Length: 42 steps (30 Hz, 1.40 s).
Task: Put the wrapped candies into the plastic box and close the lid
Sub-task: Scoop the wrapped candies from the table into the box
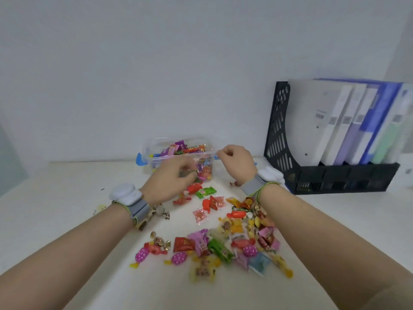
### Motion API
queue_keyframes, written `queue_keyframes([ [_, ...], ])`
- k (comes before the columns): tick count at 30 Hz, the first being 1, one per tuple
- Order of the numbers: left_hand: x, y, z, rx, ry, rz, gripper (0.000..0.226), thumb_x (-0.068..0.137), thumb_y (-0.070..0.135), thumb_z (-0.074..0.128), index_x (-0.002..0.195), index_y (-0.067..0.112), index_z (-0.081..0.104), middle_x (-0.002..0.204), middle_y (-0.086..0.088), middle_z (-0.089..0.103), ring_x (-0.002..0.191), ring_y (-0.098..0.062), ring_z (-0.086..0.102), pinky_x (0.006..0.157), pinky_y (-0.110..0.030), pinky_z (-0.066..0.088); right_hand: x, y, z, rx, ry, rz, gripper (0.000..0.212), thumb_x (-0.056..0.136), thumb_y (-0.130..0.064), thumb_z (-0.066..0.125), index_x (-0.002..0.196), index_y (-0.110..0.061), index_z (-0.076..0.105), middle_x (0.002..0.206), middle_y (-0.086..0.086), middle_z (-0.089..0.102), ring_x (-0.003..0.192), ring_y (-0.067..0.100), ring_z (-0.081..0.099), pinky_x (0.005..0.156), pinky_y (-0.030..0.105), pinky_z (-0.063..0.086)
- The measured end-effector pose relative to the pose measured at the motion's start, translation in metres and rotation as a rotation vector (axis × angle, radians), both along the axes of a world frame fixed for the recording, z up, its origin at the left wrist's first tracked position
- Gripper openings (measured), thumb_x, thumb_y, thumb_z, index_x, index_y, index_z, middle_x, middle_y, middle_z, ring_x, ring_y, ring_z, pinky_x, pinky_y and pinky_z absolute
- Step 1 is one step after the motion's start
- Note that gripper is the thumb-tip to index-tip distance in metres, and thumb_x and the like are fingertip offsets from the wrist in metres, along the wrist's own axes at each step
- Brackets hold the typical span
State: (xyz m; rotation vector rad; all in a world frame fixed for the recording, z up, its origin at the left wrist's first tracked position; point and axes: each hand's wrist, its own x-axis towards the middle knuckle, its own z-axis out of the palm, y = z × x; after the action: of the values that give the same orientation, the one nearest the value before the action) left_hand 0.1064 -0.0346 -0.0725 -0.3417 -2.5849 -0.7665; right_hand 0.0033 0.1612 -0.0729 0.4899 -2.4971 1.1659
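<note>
A clear plastic box (156,151) with blue clasps stands open at the back of the white table, partly filled with wrapped candies (178,148). Many more colourful wrapped candies (223,240) lie scattered on the table between my forearms. My left hand (167,180) hovers just in front of the box, its fingers curled around a small candy that is blurred. My right hand (237,162) is at the box's right rim with thumb and fingers pinched on it. I see no lid. Both wrists wear grey bands with white devices.
A black mesh file rack (335,180) holding white, blue and green folders (348,121) stands at the right against the wall. A few brown and beige sweets (161,211) lie by my left wrist. The wall rises directly behind the box.
</note>
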Motion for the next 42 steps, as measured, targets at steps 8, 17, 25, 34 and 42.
queue_keyframes([
  [8, 0.062, 0.038, -0.047, -0.110, -0.325, -0.256, 0.064, 0.080, 0.078, 0.051, 0.134, 0.045, 0.050, 0.138, 0.025, 0.047, 0.124, 0.006, 0.044, 0.103, -0.019, 0.034, 0.047, 0.088, -0.045, 0.366, -0.177, -0.061, 0.053, 0.088, -0.062, 0.037, 0.104, -0.022, 0.068, 0.106, -0.001, 0.067, 0.098, 0.021, 0.061, 0.090, 0.042, 0.048],
  [17, 0.082, 0.051, -0.089, -0.327, -0.242, -0.225, 0.100, 0.064, 0.094, 0.047, 0.149, 0.055, 0.011, 0.162, 0.020, 0.011, 0.148, -0.006, 0.018, 0.119, -0.031, 0.022, 0.082, 0.124, -0.075, 0.345, -0.390, 0.187, 0.105, 0.075, -0.086, 0.038, 0.155, -0.026, 0.008, 0.161, 0.002, 0.017, 0.146, 0.020, 0.020, 0.119, 0.045, 0.018],
  [25, 0.059, 0.049, -0.098, -0.234, -0.103, -0.103, 0.084, 0.079, 0.076, 0.052, 0.151, 0.040, 0.029, 0.151, 0.014, 0.033, 0.136, -0.008, 0.036, 0.113, -0.027, 0.032, 0.091, 0.102, -0.084, 0.482, -0.275, 0.225, 0.112, 0.062, -0.089, 0.053, 0.151, -0.038, 0.008, 0.158, -0.006, 0.018, 0.145, 0.019, 0.018, 0.117, 0.040, 0.020],
  [34, 0.033, 0.057, -0.093, -0.268, -0.079, -0.020, 0.041, 0.095, 0.055, 0.048, 0.123, 0.026, 0.054, 0.118, 0.008, 0.057, 0.104, -0.015, 0.049, 0.088, -0.032, 0.045, 0.079, 0.063, -0.093, 0.440, -0.015, 0.014, 0.043, 0.090, -0.056, 0.047, 0.125, -0.033, 0.054, 0.111, 0.000, 0.057, 0.108, 0.022, 0.051, 0.087, 0.034, 0.041],
  [42, 0.008, 0.054, -0.087, -0.058, -0.004, 0.172, 0.031, 0.102, 0.044, 0.040, 0.091, 0.017, 0.047, 0.075, 0.004, 0.050, 0.072, -0.021, 0.050, 0.062, -0.034, 0.032, 0.053, 0.040, -0.086, 0.341, 0.034, -0.110, 0.034, 0.079, -0.059, 0.046, 0.083, -0.027, 0.055, 0.071, -0.009, 0.058, 0.069, 0.016, 0.056, 0.054, 0.028, 0.038],
])
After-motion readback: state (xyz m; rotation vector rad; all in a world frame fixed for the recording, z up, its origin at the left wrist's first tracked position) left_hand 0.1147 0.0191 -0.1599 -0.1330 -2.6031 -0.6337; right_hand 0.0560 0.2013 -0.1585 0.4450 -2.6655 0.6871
